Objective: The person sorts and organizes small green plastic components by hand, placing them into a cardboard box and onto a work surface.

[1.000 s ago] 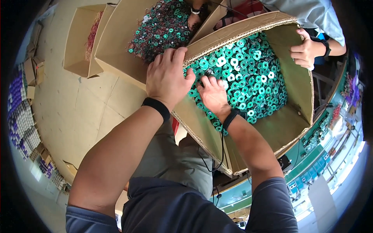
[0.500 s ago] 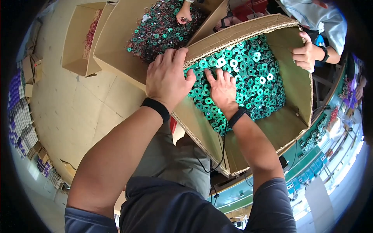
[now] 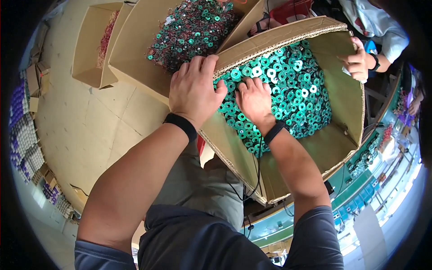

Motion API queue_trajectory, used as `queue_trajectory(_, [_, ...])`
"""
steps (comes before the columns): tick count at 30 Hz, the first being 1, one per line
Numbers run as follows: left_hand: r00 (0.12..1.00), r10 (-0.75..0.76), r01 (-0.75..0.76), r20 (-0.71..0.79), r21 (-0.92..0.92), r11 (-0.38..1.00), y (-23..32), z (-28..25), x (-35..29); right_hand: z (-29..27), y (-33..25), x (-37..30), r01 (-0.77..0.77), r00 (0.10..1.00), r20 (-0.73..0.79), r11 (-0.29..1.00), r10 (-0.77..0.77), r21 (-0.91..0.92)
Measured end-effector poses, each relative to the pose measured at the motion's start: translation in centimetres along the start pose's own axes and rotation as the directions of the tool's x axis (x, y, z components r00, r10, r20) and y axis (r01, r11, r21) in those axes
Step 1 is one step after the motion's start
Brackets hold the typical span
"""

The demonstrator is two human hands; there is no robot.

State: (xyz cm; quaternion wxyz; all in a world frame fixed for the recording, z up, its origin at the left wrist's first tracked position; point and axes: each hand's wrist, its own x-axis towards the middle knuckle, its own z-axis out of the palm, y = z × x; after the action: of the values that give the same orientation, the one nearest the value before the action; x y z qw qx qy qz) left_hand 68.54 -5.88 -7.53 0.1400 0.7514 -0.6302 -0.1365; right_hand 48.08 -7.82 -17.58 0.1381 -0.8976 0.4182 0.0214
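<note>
Over the tilted cardboard box (image 3: 252, 148), left hand (image 3: 194, 92) grips its ten o'clock rim, fingers curled; right hand (image 3: 254, 101) lies flat, seemingly empty, on green rings (image 3: 297, 96); more tilt could spill them

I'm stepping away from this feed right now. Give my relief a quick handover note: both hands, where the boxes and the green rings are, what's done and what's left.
Left hand: flat over the near rim of the tilted cardboard box, fingers curled on the edge.
Right hand: inside that box, palm down on the heap of green rings; whether it has a grip on any is hidden.
Another person's hand holds the far wall.
A second open box behind holds a mixed ring pile.
Done: cannot tell.
Left: most rings lie in the tilted box.
</note>
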Motion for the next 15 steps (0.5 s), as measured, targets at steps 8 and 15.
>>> queue_trajectory(8, [1.000,0.001,-0.001,0.003,0.002,1.000,0.3,-0.1,0.0,1.6,-0.6,1.0,-0.140,0.990,-0.032,0.988,0.138,-0.061])
queue_trajectory(15, [1.000,0.004,-0.004,-0.006,-0.008,1.000,0.0,-0.1,-0.1,-1.1,0.2,0.1,-0.163,0.966,-0.165,0.963,0.200,0.214])
